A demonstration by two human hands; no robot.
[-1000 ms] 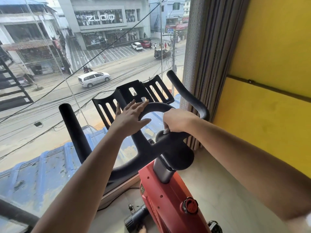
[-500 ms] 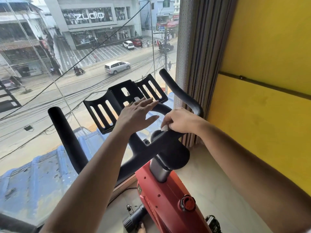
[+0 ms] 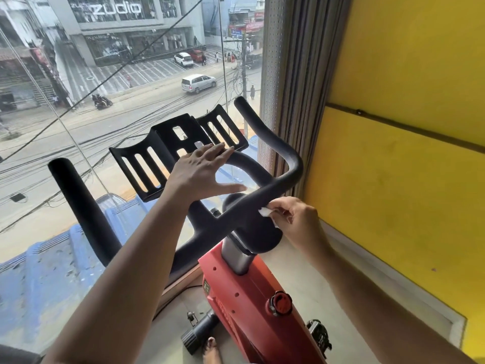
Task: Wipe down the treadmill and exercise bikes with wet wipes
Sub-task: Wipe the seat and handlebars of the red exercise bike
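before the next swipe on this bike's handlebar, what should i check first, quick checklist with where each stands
1. Grip on the wet wipe: ok, the right hand pinches it in its fingertips.
2. Wipe in contact with the handlebar: ok, it is pressed to the near edge of the right bar.
3. Bike steadied: ok, the left hand lies flat, fingers straight, on the centre loop by the device tray.
4. Path up the right horn: ok, nothing is on it.
5. Wipe wet enough: cannot tell.
6. Left horn already wiped: cannot tell.
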